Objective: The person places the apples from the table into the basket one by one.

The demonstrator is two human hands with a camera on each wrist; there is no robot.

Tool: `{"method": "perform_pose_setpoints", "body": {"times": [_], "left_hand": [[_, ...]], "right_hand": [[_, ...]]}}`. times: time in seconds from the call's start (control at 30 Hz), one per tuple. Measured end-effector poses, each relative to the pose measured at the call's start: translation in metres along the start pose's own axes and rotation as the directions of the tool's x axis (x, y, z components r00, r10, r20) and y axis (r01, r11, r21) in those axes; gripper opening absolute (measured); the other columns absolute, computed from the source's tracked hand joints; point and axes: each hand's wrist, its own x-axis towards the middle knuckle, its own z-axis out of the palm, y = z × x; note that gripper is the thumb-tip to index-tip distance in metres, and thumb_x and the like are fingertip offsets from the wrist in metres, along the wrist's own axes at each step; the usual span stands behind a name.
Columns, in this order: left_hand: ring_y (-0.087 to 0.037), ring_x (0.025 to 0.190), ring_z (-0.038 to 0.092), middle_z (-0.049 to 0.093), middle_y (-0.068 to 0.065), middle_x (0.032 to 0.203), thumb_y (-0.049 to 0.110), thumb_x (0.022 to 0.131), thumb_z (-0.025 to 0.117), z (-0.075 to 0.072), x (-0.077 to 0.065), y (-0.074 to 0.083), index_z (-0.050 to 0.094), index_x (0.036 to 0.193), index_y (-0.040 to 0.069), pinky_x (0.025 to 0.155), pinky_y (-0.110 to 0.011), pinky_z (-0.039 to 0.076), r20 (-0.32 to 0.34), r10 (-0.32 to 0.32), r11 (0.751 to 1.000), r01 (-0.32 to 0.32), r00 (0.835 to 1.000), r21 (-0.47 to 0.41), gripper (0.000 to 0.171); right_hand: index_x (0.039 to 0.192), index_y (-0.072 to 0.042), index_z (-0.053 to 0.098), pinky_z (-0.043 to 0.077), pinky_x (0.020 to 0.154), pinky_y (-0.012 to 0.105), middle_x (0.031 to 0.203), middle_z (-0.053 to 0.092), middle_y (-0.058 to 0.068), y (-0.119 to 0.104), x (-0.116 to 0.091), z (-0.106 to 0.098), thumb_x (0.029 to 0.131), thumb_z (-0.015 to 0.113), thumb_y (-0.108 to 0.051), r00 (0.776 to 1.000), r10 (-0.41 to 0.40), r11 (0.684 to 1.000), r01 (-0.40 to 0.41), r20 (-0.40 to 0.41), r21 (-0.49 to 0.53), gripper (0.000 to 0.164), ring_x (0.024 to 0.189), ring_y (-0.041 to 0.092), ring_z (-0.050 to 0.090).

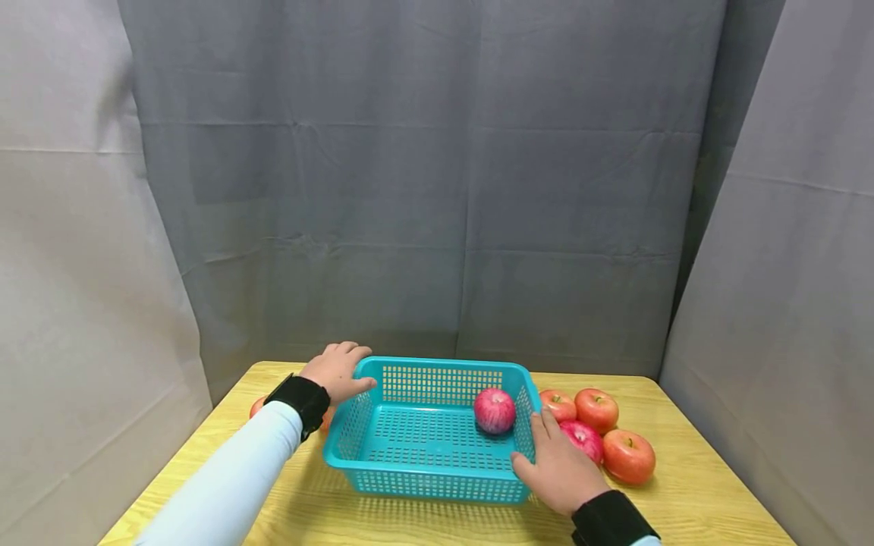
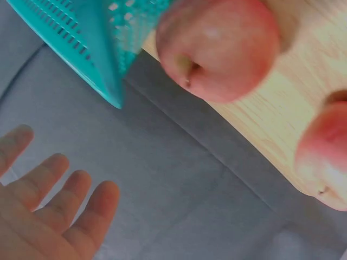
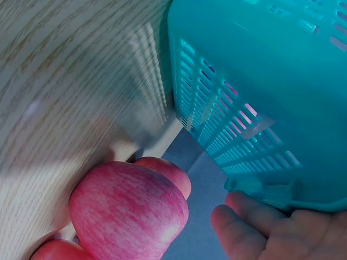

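A teal plastic basket (image 1: 416,474) stands on the wooden table (image 1: 690,493) with one red apple (image 1: 495,410) inside, at its right end. My left hand (image 1: 350,373) rests by the basket's far left corner; in the left wrist view its fingers (image 2: 59,200) lie straight, apart from the basket corner (image 2: 97,49). My right hand (image 1: 541,447) lies against the near right corner, thumb on the front wall and forefinger along the side. In the right wrist view the fingertips (image 3: 244,230) sit just under the basket rim (image 3: 282,197). Neither hand holds an apple.
Several red apples (image 1: 597,409) lie in a cluster right of the basket, the nearest one (image 3: 130,211) beside my right hand. Two more apples (image 2: 219,46) lie left of the basket, partly hidden behind my left arm. Grey curtains surround the table.
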Motion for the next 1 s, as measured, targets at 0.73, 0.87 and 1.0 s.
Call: {"method": "perform_pose_setpoints", "body": {"times": [0.73,0.87,1.0], "left_hand": [[-0.044,0.13,0.047,0.053,-0.021,0.143,0.042,0.093,0.067,0.004,-0.021,-0.037,0.055,0.143,0.006,0.102,-0.06,0.044,0.009,-0.1,0.995,0.1,0.995,0.02,0.062],[-0.045,0.13,0.047,0.053,-0.021,0.142,0.044,0.094,0.066,0.01,-0.025,-0.044,0.056,0.143,0.006,0.102,-0.059,0.044,0.014,-0.098,0.995,0.098,0.995,0.01,0.063],[-0.047,0.129,0.047,0.053,-0.024,0.141,0.048,0.095,0.065,0.013,-0.029,-0.05,0.056,0.141,0.004,0.102,-0.061,0.043,0.014,-0.091,0.996,0.092,0.996,-0.007,0.064]], "right_hand": [[0.153,0.008,0.035,0.044,0.101,0.063,0.161,0.025,0.028,0.001,0.001,0.001,0.097,0.056,-0.052,1.0,0.002,1.0,-0.002,-0.008,0.001,0.085,0.139,0.044,0.041],[0.153,0.008,0.035,0.044,0.1,0.064,0.161,0.026,0.028,0.001,0.001,0.001,0.096,0.055,-0.054,1.0,0.008,1.0,-0.008,-0.005,-0.01,0.086,0.138,0.045,0.042],[0.153,0.008,0.035,0.044,0.1,0.063,0.16,0.026,0.028,0.001,0.001,0.002,0.096,0.055,-0.054,1.0,0.001,1.0,-0.001,-0.013,-0.015,0.086,0.138,0.044,0.042]]}}
